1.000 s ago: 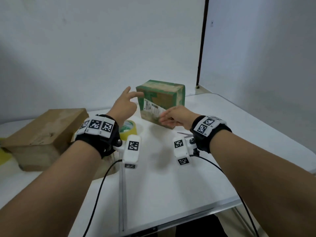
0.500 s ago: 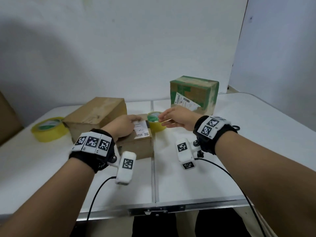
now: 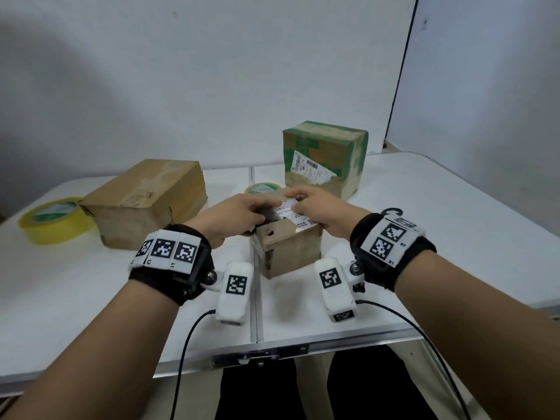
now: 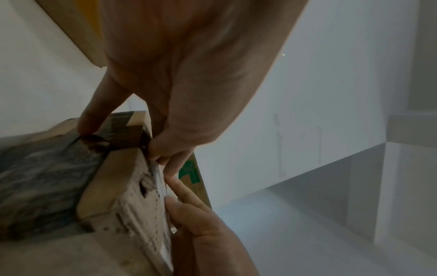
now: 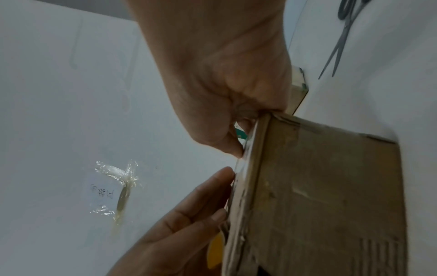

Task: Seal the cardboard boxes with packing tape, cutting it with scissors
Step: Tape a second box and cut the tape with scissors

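A small brown cardboard box (image 3: 292, 253) with a white label on its top stands at the table's middle front. My left hand (image 3: 257, 212) grips its top left corner; in the left wrist view the thumb (image 4: 93, 117) lies on the side and the fingers (image 4: 170, 155) on the top. My right hand (image 3: 300, 204) holds the top's right part, bent fingers (image 5: 232, 147) touching the labelled face. One yellow tape roll (image 3: 51, 221) lies far left, another (image 3: 262, 187) just behind the small box. The scissors (image 5: 341, 39) lie on the table to the right, partly hidden by my right wrist.
A larger brown box (image 3: 145, 201) lies to the left. At the back, right of centre, stands a box with green tape (image 3: 325, 156). The white table (image 3: 439, 222) has a seam down its middle and a metal front edge. A crumpled piece of clear tape (image 5: 118, 173) sticks to the wall.
My right hand has come down from near the tape roll onto the small box's top. My left hand stays on that box. The view has turned towards the table's middle.
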{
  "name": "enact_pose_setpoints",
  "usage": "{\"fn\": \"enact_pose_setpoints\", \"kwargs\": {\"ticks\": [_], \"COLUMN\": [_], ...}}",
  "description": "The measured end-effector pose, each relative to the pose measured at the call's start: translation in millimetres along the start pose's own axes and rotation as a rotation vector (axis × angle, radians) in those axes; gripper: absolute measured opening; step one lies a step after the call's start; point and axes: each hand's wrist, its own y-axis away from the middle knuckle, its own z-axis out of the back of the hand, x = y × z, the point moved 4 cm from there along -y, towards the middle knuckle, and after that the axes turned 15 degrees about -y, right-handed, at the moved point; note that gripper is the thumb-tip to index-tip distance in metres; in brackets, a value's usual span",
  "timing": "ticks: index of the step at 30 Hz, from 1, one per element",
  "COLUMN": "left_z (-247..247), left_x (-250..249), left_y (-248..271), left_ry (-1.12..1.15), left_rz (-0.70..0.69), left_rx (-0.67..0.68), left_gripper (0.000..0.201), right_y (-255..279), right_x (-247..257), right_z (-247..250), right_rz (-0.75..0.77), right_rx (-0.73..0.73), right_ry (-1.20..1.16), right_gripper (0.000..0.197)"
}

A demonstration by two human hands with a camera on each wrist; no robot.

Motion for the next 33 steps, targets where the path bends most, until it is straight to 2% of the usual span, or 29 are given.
{"fn": "enact_pose_setpoints", "kwargs": {"ticks": [4, 9, 12, 17, 21, 25, 33], "left_z": [-18.2, -37.8, -31.4, -24.8, -35.3, -38.6, -39.7], "left_x": [-20.4, -36.1, -35.7, -35.6, -31.9, -32.7, -38.4], "left_y": [-5.7, -26.4, -30.0, -6.8, 4.2, 10.1, 11.1], "left_ry": [0.017, 0.013, -0.125, -0.359, -0.360, -0.350, -0.472], "left_rz": [-0.122, -0.176, -0.165, -0.212, -0.252, -0.278, -0.318], "left_rx": [0.036, -0.119, -0.181, -0.137, -0.169, -0.264, -0.264], "left_gripper": [0.048, 0.037, 0.030, 0.026, 0.038, 0.034, 0.031], "right_y": [8.9, 9.1, 12.1, 9.0, 8.1, 6.9, 2.5], "right_x": [-2.1, -11.8, -16.6, -16.6, -20.8, -24.1, -27.9], "right_z": [23.5, 46.5, 50.8, 49.6, 50.4, 49.9, 51.7], "right_rz": [0.027, 0.135, 0.184, 0.161, 0.137, 0.118, 0.111], "right_rx": [-0.075, -0.179, -0.242, -0.296, -0.302, -0.312, -0.321], "right_ry": [0.234, 0.542, 0.516, 0.480, 0.468, 0.463, 0.455], "right_gripper": [0.041, 0.045, 0.044, 0.046, 0.046, 0.046, 0.047]}}
